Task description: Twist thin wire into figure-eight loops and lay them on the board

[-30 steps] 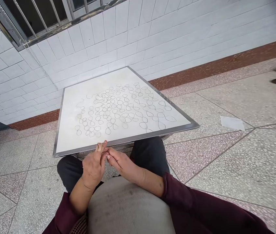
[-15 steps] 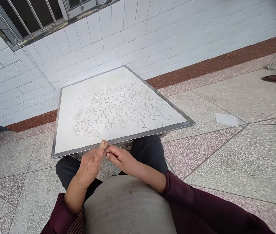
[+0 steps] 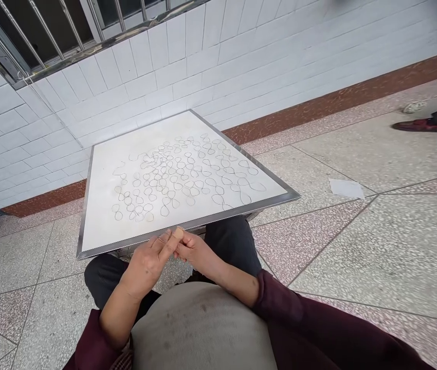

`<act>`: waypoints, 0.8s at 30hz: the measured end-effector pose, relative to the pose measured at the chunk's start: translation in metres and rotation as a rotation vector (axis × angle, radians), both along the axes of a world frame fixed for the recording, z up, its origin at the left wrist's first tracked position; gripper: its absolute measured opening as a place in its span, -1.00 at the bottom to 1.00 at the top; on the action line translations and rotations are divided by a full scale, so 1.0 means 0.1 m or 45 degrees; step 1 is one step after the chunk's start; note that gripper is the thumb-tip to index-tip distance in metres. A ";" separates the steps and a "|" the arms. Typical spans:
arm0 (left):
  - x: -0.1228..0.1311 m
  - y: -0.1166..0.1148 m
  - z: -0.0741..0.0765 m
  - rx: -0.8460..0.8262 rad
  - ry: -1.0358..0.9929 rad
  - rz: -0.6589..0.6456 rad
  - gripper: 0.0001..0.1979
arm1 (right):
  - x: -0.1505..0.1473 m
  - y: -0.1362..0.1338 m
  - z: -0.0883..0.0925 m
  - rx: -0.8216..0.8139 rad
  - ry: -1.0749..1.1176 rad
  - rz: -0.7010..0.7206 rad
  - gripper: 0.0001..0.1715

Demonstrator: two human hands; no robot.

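My left hand (image 3: 145,264) is closed in front of the near edge of a white board (image 3: 106,226) with a grey metal rim. Beige tape (image 3: 179,234) wraps its thumb tip. My right hand (image 3: 201,255) pinches right against that thumb, fingers bent together. A fine dark line curves over the left fingers, but what sits between the fingertips is hidden. Spread over the board lie several thin dark figure-eight loops (image 3: 165,201), densest in the middle; I cannot tell whether they are wire or cord.
The board stands over my knees (image 3: 228,244), near a white tiled wall (image 3: 126,97) with a barred window (image 3: 56,31). On the speckled floor to the right lies a white paper sheet (image 3: 346,188). Another person's dark red shoe (image 3: 415,125) is farther right.
My hands have shifted slightly right, and the taped left thumb now leans over toward the right fingertips. The view has swung a little to the right, showing more of the other person's leg.
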State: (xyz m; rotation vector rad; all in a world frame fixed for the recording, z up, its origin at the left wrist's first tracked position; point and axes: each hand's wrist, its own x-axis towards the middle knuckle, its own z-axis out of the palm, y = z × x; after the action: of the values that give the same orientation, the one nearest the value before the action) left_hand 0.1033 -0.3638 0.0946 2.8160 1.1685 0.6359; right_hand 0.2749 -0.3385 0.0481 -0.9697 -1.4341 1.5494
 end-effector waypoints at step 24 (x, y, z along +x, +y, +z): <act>0.65 0.31 -0.13 -0.800 -2.216 0.495 -0.32 | -0.24 0.22 0.22 -0.053 0.572 -0.324 -0.67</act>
State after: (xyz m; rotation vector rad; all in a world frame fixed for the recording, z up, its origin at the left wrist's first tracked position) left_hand 0.1681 -0.3327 0.0818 0.7525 1.0056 1.6838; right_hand 0.2514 -0.3167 0.0706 -0.7330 -0.9311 1.4920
